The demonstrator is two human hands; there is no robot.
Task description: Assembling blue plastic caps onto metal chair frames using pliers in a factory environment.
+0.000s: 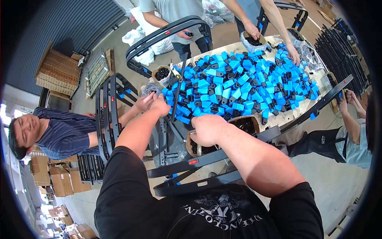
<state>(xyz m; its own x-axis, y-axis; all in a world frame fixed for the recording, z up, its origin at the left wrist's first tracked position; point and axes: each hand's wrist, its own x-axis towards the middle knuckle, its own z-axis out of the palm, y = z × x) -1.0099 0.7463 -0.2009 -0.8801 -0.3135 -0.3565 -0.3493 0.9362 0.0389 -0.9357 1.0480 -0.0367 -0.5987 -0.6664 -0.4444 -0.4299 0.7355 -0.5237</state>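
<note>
A large heap of blue and black plastic clips (242,81) covers the table (292,115). My left hand (160,104) reaches forward to the heap's left edge, closed around the black frame bar (177,93) there. My right hand (207,129) is curled down into a paper cup of small black parts (199,148) at the table's near edge; what its fingers hold is hidden. A long black metal frame (223,155) lies across the near edge under my right forearm. A second cup of black parts (246,124) stands just right of my right hand.
A person at the left reaches a hand (144,101) toward my left hand, beside upright black frames (109,113). Two people stand at the far side; one hand rests on a white tub (251,43). Another person at the right holds a frame end (342,85). Cardboard boxes (57,71) sit on the floor.
</note>
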